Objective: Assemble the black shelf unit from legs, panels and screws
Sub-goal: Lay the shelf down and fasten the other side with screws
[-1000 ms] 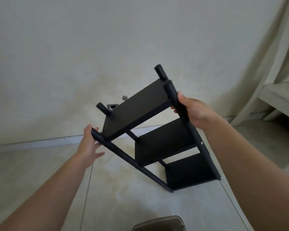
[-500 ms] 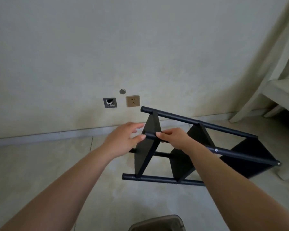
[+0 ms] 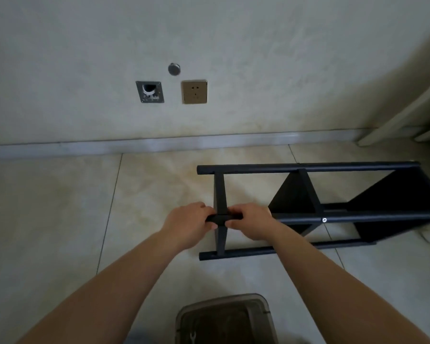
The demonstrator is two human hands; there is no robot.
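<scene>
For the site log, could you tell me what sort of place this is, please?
Probably a room in a home: tiled floor, plastered wall with a power socket and skirting board, and a pale curtain at the right.

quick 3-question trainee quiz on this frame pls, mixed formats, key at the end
1. True or false: the black shelf unit stands upright against the wall.
2. Multiple choice: what do the left hand and right hand grip? A) the leg nearest the wall B) the upper front leg, on either side of the end panel C) the clear plastic box
3. Fill in: the silver screw head sits on the same ___ that both hands hold.

Key: 1 false, it lies on its side on the tiled floor; 2 B; 3 leg.
</scene>
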